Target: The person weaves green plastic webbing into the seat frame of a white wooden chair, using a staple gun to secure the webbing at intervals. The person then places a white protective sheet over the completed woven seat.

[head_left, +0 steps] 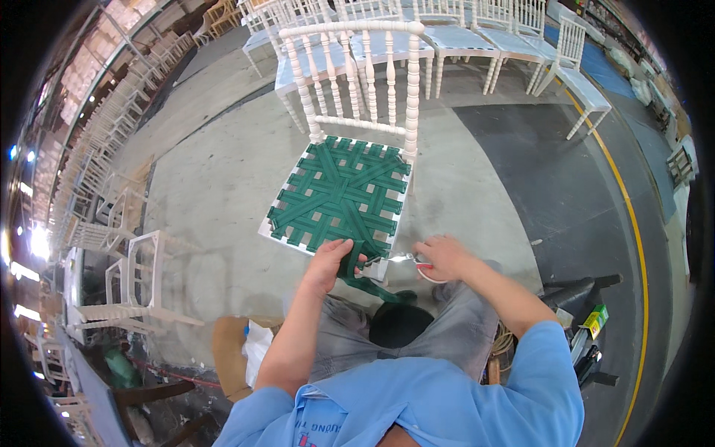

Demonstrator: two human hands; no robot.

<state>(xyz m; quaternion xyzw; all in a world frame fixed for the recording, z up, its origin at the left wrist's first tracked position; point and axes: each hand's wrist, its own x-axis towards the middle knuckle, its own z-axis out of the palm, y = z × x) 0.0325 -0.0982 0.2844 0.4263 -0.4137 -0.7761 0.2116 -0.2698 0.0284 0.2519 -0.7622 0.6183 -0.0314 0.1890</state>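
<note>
In front of me stands a white chair [412, 89] whose seat is woven from green webbing [341, 195], with diagonal strips crossing over the lattice. At the seat's near edge my left hand [325, 266] is closed on a green webbing strap [350, 262]. The strap's loose length trails down and to the right, over my lap. My right hand [447, 255] grips a pair of scissors [402, 258] with red and white handles. Their metal blades point left, close to the strap by my left fingers; whether they touch it I cannot tell.
A row of white chairs [463, 37] stands at the back, and more chair frames [153, 272] line the left. Beside me on the left is an open cardboard box [227, 346] with white material. A yellow-green box [596, 320] and tools lie at the right.
</note>
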